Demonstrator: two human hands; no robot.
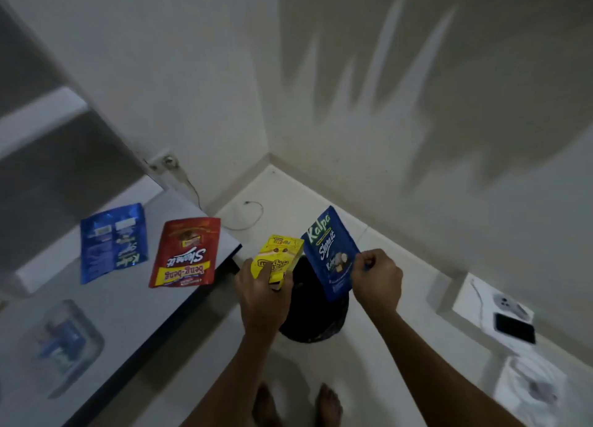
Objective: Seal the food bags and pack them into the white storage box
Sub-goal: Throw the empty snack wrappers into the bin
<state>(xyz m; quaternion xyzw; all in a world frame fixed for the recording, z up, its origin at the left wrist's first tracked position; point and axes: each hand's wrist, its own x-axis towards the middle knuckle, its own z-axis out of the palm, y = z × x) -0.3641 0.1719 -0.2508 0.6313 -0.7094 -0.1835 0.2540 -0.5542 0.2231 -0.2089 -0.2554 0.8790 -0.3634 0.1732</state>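
The person stands over a black bin (313,314) on the floor. The left hand (261,293) grips a yellow snack bag (279,258) just above the bin's left rim. The right hand (377,280) pinches a blue Kalpa bag (330,250) by its edge above the bin. Left of the bin, on the table (128,314), lie a red Beng-Beng bag (186,253) and another blue bag (112,242).

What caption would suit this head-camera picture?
Left hand holds a yellow pack, right hand a blue bag, above a black bin.
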